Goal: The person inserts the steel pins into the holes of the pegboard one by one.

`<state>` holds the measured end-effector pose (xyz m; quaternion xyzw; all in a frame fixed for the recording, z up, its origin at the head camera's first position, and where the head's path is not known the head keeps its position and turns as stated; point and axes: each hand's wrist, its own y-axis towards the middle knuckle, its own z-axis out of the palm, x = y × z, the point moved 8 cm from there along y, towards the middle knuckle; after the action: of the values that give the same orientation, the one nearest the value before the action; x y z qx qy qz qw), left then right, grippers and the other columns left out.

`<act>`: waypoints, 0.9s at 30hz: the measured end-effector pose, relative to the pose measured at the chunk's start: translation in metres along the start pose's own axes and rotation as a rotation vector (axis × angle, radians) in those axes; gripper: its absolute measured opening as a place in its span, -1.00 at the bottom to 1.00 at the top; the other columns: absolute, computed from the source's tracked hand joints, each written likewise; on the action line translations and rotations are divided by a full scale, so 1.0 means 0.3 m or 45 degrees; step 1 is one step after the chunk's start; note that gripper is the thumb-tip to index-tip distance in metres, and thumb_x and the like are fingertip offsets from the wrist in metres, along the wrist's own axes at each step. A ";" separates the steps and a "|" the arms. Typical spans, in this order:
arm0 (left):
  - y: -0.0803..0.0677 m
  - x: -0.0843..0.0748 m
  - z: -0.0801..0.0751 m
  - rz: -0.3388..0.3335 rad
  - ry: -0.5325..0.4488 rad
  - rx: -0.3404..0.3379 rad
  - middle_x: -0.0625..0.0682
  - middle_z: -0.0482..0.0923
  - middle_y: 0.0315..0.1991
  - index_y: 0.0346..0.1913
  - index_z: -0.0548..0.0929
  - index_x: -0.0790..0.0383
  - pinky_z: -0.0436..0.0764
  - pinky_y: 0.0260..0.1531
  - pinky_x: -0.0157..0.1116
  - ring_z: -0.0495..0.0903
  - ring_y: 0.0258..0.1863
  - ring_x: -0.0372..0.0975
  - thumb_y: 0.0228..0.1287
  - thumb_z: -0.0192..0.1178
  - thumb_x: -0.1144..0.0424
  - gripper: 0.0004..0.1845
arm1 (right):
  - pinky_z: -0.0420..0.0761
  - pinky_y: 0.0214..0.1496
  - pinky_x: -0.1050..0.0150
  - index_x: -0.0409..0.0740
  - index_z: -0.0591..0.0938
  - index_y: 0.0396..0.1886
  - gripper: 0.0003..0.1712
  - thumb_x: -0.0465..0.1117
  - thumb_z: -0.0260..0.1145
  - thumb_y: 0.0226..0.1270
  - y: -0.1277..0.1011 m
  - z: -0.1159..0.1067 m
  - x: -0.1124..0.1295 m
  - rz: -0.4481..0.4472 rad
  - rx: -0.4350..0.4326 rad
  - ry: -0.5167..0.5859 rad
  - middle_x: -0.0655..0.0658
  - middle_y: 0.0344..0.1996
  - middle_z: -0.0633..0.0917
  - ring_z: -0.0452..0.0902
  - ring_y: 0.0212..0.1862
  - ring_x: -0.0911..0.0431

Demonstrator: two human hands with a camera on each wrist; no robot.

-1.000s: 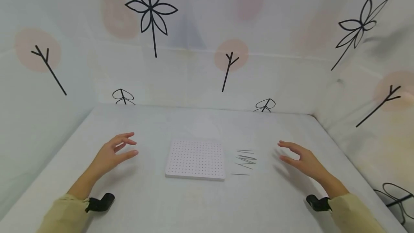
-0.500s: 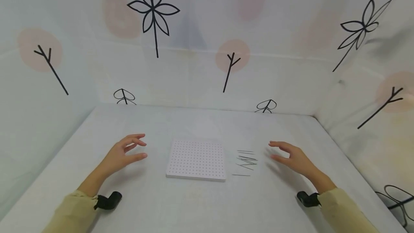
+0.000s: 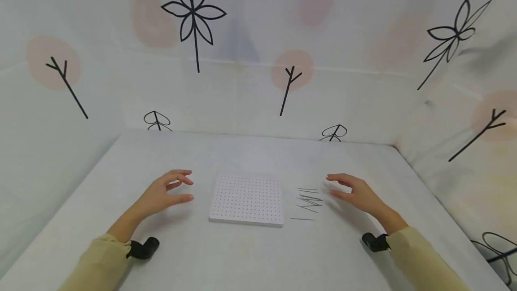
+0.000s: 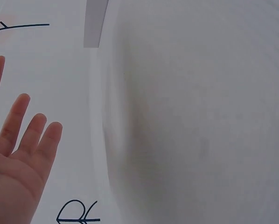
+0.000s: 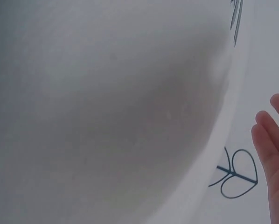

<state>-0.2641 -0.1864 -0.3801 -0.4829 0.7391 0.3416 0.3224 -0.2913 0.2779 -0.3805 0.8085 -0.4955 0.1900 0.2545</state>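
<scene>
— Where did the thin dark pins (image 3: 307, 201) lie?

— Loose in a small heap on the white table (image 3: 242, 255), just at 3 o'clock of the white perforated board (image 3: 246, 199), one pin apart at the heap's 6 o'clock.

— And the hands?

— The right hand (image 3: 357, 194) hovered just at 3 o'clock of the pins, fingers (image 3: 335, 177) loosely spread and relaxed, holding nothing. The left hand (image 3: 161, 194) hovered near the board's 9 o'clock, fingers also spread and slack, gripping nothing. The left wrist view showed its fingers (image 4: 25, 126) straight.

— Anything beyond?

— Beige sleeves (image 3: 93, 266), a black wrist mount (image 3: 143, 248) on each arm, and cloth walls (image 3: 242, 57) printed with black flowers and twigs over pale pink discs.

— Any writing or brand?

— None that I could read.
</scene>
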 end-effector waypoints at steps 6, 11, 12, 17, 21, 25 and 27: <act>0.013 -0.002 0.033 -0.027 -0.028 0.056 0.15 0.34 0.22 -0.17 0.59 0.24 0.36 0.12 -0.04 0.27 0.23 0.02 -0.01 0.42 0.19 -0.65 | 0.40 0.09 -0.13 -0.28 0.54 0.06 -0.56 -0.26 0.35 0.18 0.025 0.023 0.020 -0.006 0.036 0.019 -0.24 0.06 0.55 0.42 0.10 -0.18; 0.023 0.003 0.059 -0.047 -0.008 0.093 0.14 0.35 0.21 -0.18 0.59 0.22 0.37 0.11 -0.04 0.28 0.22 0.02 -0.02 0.43 0.18 -0.65 | 0.41 0.08 -0.15 -0.26 0.56 0.04 -0.59 -0.26 0.35 0.17 0.041 0.040 0.031 -0.011 0.055 0.026 -0.23 0.05 0.56 0.43 0.09 -0.18; 0.025 0.004 0.063 -0.050 -0.009 0.101 0.15 0.35 0.21 -0.19 0.60 0.23 0.37 0.11 -0.03 0.28 0.22 0.03 -0.02 0.43 0.18 -0.65 | 0.41 0.08 -0.15 -0.26 0.57 0.03 -0.59 -0.26 0.35 0.18 0.045 0.044 0.033 -0.014 0.062 0.027 -0.23 0.05 0.56 0.43 0.09 -0.18; 0.035 0.005 0.089 -0.048 -0.018 0.149 0.15 0.35 0.20 -0.20 0.60 0.22 0.37 0.12 -0.02 0.27 0.22 0.04 -0.02 0.43 0.18 -0.67 | 0.41 0.09 -0.13 -0.24 0.59 0.00 -0.63 -0.31 0.36 0.16 0.063 0.064 0.038 -0.018 0.097 0.046 -0.21 0.02 0.58 0.43 0.10 -0.16; 0.041 0.001 0.115 -0.031 -0.051 0.205 0.16 0.36 0.19 -0.20 0.60 0.23 0.39 0.10 -0.03 0.29 0.20 0.04 -0.02 0.43 0.15 -0.66 | 0.41 0.10 -0.10 -0.24 0.59 -0.01 -0.64 -0.32 0.35 0.16 0.078 0.077 0.039 -0.029 0.121 0.060 -0.19 0.00 0.59 0.44 0.09 -0.14; 0.046 -0.005 0.137 -0.025 -0.080 0.254 0.19 0.37 0.17 -0.21 0.60 0.25 0.43 0.07 -0.07 0.33 0.17 0.06 -0.02 0.43 0.16 -0.66 | 0.43 0.10 -0.06 -0.25 0.60 -0.02 -0.65 -0.32 0.34 0.16 0.094 0.090 0.046 -0.049 0.151 0.057 -0.17 -0.03 0.60 0.46 0.06 -0.12; 0.049 -0.007 0.147 -0.024 -0.087 0.271 0.19 0.38 0.16 -0.21 0.59 0.26 0.45 0.06 -0.09 0.35 0.15 0.07 -0.02 0.42 0.19 -0.67 | 0.44 0.09 -0.03 -0.25 0.60 -0.03 -0.65 -0.33 0.34 0.16 0.101 0.095 0.048 -0.054 0.161 0.045 -0.16 -0.05 0.61 0.47 0.05 -0.10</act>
<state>-0.2708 -0.1450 -0.4001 -0.4410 0.7552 0.2742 0.4000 -0.3108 0.2393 -0.3884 0.8298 -0.4608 0.2296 0.2155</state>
